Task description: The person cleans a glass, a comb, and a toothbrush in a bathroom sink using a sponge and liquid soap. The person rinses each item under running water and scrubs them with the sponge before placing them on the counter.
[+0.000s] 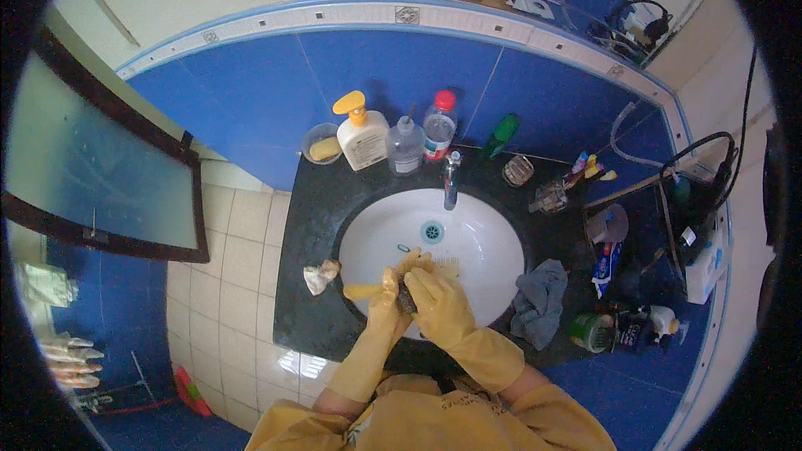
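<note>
Both my hands wear yellow rubber gloves and meet over the near side of the white oval sink (pixel 495 250). My left hand (pixel 385 302) is closed around a yellow-handled tool (pixel 359 292), perhaps a brush, whose handle sticks out to the left. Between the hands is a dark grey, rough-looking piece (pixel 407 300), with my right hand (pixel 438 300) pressed on it. Whether that piece belongs to the tool is hidden by the fingers. Just beyond the right fingers, a pale yellow comb (pixel 447 265) rests in the basin. A small green loop (pixel 403 248) lies near the drain (pixel 432 232).
A chrome faucet (pixel 451 178) stands behind the basin, beside a pump bottle (pixel 363 141), a clear bottle (pixel 406 147) and a red-capped bottle (pixel 440 128). A grey cloth (pixel 540 304) lies right of the sink; a crumpled white piece (pixel 321 277) lies left. Toothpaste (pixel 604 269) is farther right.
</note>
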A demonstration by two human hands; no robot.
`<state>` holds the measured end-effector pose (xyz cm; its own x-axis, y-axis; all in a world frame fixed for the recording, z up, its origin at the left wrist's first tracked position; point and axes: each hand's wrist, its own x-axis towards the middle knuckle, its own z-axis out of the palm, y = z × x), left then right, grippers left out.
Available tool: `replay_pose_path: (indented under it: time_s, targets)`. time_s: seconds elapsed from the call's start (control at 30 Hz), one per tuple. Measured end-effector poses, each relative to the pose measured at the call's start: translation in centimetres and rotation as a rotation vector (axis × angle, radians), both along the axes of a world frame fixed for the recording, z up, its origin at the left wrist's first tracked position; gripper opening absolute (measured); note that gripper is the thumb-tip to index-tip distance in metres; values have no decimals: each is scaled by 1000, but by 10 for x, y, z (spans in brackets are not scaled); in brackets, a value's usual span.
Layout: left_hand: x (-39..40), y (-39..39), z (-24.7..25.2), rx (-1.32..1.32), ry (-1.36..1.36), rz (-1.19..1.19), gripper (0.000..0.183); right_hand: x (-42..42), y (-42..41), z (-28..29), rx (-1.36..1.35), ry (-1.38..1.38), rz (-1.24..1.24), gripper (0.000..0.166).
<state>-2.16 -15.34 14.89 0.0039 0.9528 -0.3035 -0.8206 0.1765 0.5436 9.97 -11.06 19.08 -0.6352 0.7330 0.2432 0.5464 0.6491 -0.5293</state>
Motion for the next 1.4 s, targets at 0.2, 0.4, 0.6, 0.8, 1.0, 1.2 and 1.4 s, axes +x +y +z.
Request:
replay_pose_path:
  time_s: [0.2, 0.4, 0.6, 0.8, 1.0, 1.2, 1.4]
  targets:
    - [10, -12, -39, -122, 115, 145, 80, -21, 41, 12, -126, 202, -97, 22]
    - [10, 1, -8, -16, -7, 163, 82, -11, 2, -5, -120, 111, -81, 21]
    - [4, 17, -13, -104, 33, 239, 79, 11, 50, 3, -88, 373, -298, 29]
    - [-9, 14, -20, -129, 410, 251, 73, 10, 26, 16, -253, 413, -122, 44]
    - [-9, 13, 0, -230, 527, 219, 68, 2, 16, 16, -223, 372, -101, 37]
    - [-2, 15, -16, -422, 551, 349, 61, -17, 12, -6, -300, 236, 63, 31]
    - [-11, 18, -12, -444, 548, 315, 58, -21, 5, -4, -267, 193, 31, 22]
